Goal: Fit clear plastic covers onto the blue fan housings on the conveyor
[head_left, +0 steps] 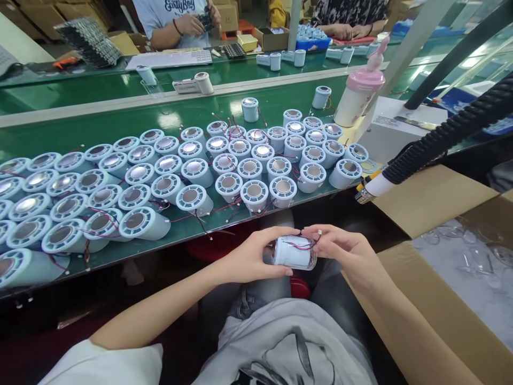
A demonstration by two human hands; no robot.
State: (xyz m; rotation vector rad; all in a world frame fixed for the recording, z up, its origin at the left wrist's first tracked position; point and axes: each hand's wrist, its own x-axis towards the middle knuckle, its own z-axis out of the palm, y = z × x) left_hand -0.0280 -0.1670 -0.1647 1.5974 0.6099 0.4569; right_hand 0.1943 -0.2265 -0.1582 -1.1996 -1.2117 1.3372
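Above my lap, my left hand (256,258) is wrapped round a light blue cylindrical housing (292,252), which lies on its side. A clear plastic piece (313,260) shows at its right end. Thin red and black wires (306,246) run along the top of the housing, ending in a small white connector (319,233). The fingertips of my right hand (344,248) are pinched together at the wires, beside the right end of the housing. What exactly lies between those fingertips is partly hidden.
Rows of similar blue housings (194,198) stand on the green bench (180,229), some trailing wires over its edge. At right are an open cardboard box (417,289) of clear plastic parts, a black corrugated hose (452,128) and a pink-lidded bottle (358,93). Two people work opposite.
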